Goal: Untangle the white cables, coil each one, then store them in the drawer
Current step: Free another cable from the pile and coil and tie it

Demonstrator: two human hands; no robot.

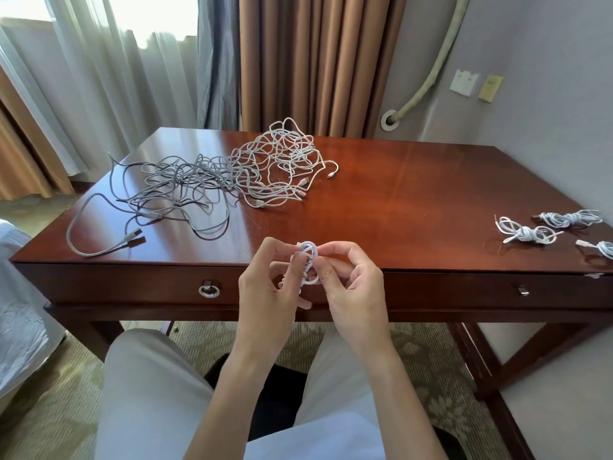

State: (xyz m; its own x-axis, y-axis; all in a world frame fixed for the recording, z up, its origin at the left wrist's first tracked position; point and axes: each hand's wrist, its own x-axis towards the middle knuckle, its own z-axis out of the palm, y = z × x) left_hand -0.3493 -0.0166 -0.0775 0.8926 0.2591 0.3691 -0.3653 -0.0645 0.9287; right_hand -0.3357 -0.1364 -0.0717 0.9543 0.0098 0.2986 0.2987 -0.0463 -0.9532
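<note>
A: Status on the cable in hand?

B: Small coil of thin white cable [307, 262], held in the air in front of the closed front drawer of the dark red-brown wooden desk [414, 194], roughly between the two pulls. Both hands on it. Left hand [265, 287] pinches the coil's left side with curled fingers; right hand [351, 283] pinches the top loop between thumb and forefinger. Hands close together, palms facing each other, wrists raised off the lap.

A: Step?

B: Coiling, late in it by my read. Loops are formed; looks like the tail is being wrapped or tucked. Can't see the free end, it's hidden behind the fingers.

A: Next move needs?

B: Keep the left pinch fixed so the loops don't spring, right hand cinches the tail, then set it down with the finished white cable bundles [527, 232] at the desk's right edge. Three show there, one cut off by the frame.

A: Remaining?

B: Plenty. Big tangled heap of white and grey cables [232, 171] on the far left half of the desk, well apart from the hands. Drawer with the round metal ring pull [209, 290] is shut, nothing stored yet as far as I can see.
</note>
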